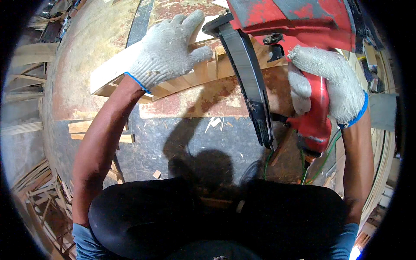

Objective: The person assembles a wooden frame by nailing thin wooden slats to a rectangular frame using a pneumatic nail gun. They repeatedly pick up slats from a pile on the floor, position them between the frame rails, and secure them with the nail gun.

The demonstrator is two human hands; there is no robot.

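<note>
My right hand [336, 78], in a whitish knitted glove with a blue cuff, is wrapped round the handle of a red and black pneumatic nail gun [303, 26]. The gun's long dark magazine [247, 78] slants down toward me from its nose. My left hand [167, 50], gloved alike, lies over a long pale wooden box-like frame [182, 84], its fingers stretched out and the thumb apart. Between thumb and magazine, a crosspiece shows inside the frame. The nose sits over the frame's far side; whether it touches the wood I cannot tell.
The frame rests on a worn, stained work board [173, 106]. Short wood strips [104, 138] lie at the left, with scattered chips nearby. A green air hose [327, 158] trails below the gun's handle. Scrap wood [41, 186] is heaped at the far left.
</note>
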